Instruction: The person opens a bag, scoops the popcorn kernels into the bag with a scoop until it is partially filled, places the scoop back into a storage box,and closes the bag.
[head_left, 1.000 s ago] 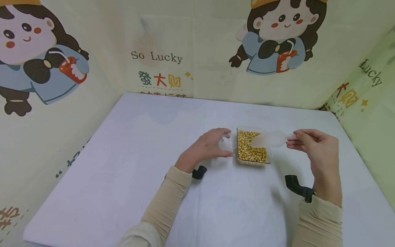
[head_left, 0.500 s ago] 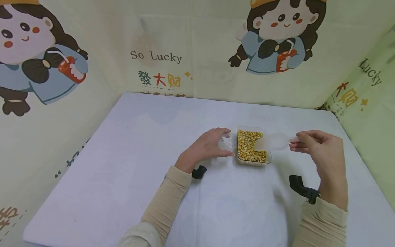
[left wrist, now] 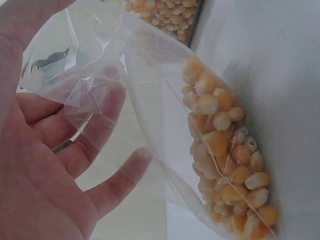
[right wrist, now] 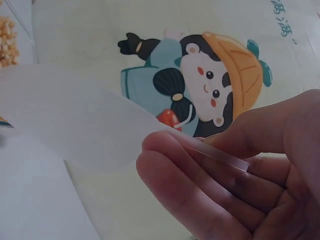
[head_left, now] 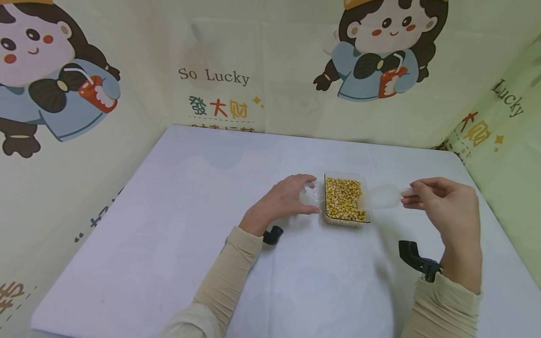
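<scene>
My left hand (head_left: pixel 284 199) curves round the mouth of a clear plastic bag (head_left: pixel 310 195), fingers and thumb spread apart. Corn kernels (left wrist: pixel 220 145) fill the bottom of that bag in the left wrist view; the film overlaps the fingertips. Just right of the bag stands a clear rectangular box (head_left: pixel 347 224) filled with yellow corn kernels (head_left: pixel 343 199). Between thumb and fingers, my right hand (head_left: pixel 448 204) pinches the narrow handle of a translucent plastic scoop (head_left: pixel 384 196). Its far end overlaps the box's right side in the head view. Whether it touches the corn I cannot tell.
Everything stands on a white-covered table (head_left: pixel 177 225). A printed cloth backdrop (head_left: pixel 287 61) with cartoon figures rises behind and at both sides. A black camera mount (head_left: pixel 418 260) sticks out from the right wrist, and another (head_left: pixel 272 235) from the left.
My right hand has drawn the scoop to the right, uncovering more of the corn in the box. The left hand and bag have stayed in place.
</scene>
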Motion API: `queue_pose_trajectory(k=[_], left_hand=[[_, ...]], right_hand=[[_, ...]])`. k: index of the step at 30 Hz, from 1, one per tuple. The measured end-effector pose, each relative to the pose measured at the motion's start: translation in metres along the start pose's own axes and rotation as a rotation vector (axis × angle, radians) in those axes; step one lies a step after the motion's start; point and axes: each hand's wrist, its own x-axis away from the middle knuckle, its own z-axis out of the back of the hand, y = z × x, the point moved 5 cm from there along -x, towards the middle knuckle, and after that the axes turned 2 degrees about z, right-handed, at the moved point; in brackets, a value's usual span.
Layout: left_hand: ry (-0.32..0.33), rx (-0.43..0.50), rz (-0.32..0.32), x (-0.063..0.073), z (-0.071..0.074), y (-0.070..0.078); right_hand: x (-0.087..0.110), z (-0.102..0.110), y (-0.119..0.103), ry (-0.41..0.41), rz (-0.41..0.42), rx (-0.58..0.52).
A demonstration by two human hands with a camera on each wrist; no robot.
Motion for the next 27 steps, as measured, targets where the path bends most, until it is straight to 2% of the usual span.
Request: queue_pose_trajectory(k=[5,11,18,22,27], left_hand=[[0.001,-0.014,-0.004,0.0,0.0,0.0],[0.002,-0.028,-0.009,0.0,0.0,0.002],[0.002,-0.031,-0.007,0.0,0.0,0.002],[-0.001,-0.018,-0.005,0.001,0.0,0.001],[0.0,-0.015,-0.01,0.001,0.001,0.001]], right_hand=[[0.001,0.001,-0.005,0.023,0.03,0.037],[0.006,0.0,-0.011,0.057,0.043,0.186],[0.005,-0.009,-0.017,0.029,0.081,0.297],[0.004,-0.017,-0.017,-0.005,0.097,0.299],[0.001,-0.024,-0.016,-0.052,0.079,0.294]])
